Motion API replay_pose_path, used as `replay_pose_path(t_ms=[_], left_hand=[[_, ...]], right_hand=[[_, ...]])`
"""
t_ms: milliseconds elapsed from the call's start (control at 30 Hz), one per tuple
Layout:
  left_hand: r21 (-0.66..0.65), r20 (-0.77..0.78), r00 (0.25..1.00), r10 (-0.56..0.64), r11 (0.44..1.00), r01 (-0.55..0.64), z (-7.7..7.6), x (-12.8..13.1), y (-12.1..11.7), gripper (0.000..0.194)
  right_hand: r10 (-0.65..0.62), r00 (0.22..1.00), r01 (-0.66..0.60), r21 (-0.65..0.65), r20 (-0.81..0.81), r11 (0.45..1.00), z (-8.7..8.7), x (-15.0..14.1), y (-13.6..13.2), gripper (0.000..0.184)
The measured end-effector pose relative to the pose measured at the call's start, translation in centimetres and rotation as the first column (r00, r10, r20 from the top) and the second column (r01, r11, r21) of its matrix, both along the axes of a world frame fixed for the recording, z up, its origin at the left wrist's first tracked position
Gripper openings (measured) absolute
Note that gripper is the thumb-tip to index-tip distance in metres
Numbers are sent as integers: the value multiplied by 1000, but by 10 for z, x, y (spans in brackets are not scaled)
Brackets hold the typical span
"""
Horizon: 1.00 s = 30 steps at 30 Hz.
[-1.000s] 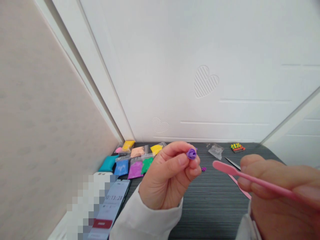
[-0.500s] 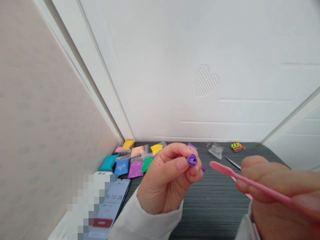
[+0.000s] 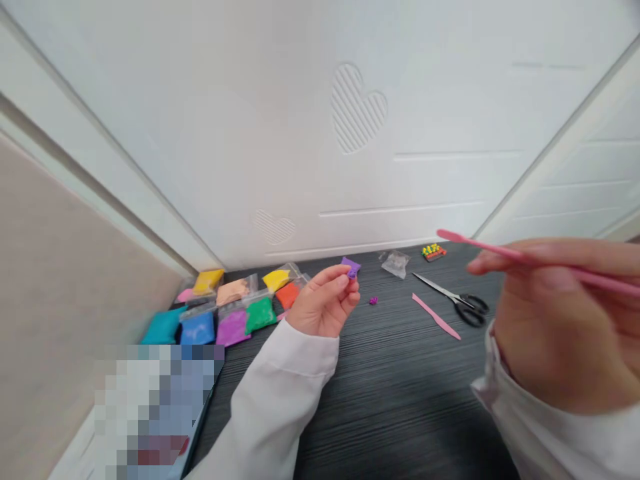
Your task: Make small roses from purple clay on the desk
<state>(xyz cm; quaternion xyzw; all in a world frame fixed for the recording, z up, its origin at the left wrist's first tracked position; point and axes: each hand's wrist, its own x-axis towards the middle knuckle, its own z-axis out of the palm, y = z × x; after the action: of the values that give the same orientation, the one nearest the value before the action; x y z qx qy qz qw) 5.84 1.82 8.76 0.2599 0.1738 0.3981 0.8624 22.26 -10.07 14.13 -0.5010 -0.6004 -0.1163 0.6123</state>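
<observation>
Between the thumb and fingers of my left hand [image 3: 325, 300] is a small purple clay rose [image 3: 353, 274], held up over the table. My right hand [image 3: 565, 320], close to the camera at the right, grips a pink modelling tool [image 3: 500, 250] whose flattened tip points left, well apart from the rose. A small magenta clay piece [image 3: 373, 301] lies on the table just right of my left hand. Behind the rose sits a purple clay packet [image 3: 351, 263], partly covered by my fingers.
Clay packets in several colours, such as green [image 3: 261, 313] and blue [image 3: 197, 327], lie at the left. A phone [image 3: 200, 400] is partly blurred out. Scissors [image 3: 450, 297], a second pink tool [image 3: 436, 317], a clear bag [image 3: 395, 263] and a yellow-dotted clay piece [image 3: 433, 252] lie at the right.
The view has swung right and my left hand with the rose is farther from the camera. My right hand has lifted the pink tool up and away from the rose.
</observation>
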Motion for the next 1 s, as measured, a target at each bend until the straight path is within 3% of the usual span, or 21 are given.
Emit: replay_pose_path(t_ms=[67, 167, 267, 367, 467, 633, 800, 900, 1000], left_hand=[[-61, -40, 999, -28, 998, 25, -24, 3, 3, 8], [-137, -81, 996, -35, 990, 24, -56, 3, 2, 6], [-203, -122, 991, -62, 979, 37, -81, 5, -8, 13], [-242, -136, 987, -83, 969, 49, -99, 10, -19, 17], [-256, -131, 988, -86, 965, 50, -108, 11, -28, 18], [-251, -111, 991, -73, 967, 44, -110, 8, -34, 18], [-242, -88, 994, -57, 970, 34, -107, 5, -35, 18], [-243, -73, 996, -45, 970, 26, -105, 4, -32, 17], [-253, -65, 997, -32, 967, 14, -103, 3, -29, 16]], right_hand=[[33, 984, -1, -180, 178, 984, -21, 14, -7, 28], [200, 911, -37, -412, 360, 910, -72, 31, -13, 27], [273, 828, 29, -523, 490, 852, -124, 34, -12, 21], [284, 786, 112, -579, 548, 807, -155, 28, -7, 20], [275, 779, 182, -622, 564, 762, -162, 22, -5, 25], [272, 797, 225, -683, 539, 695, -149, 14, -10, 40], [236, 816, 247, -687, 528, 684, -146, 19, -10, 45], [70, 838, 360, -644, 541, 675, -151, 51, -4, 34], [-195, 808, 556, -610, 556, 565, -158, 99, -1, 31]])
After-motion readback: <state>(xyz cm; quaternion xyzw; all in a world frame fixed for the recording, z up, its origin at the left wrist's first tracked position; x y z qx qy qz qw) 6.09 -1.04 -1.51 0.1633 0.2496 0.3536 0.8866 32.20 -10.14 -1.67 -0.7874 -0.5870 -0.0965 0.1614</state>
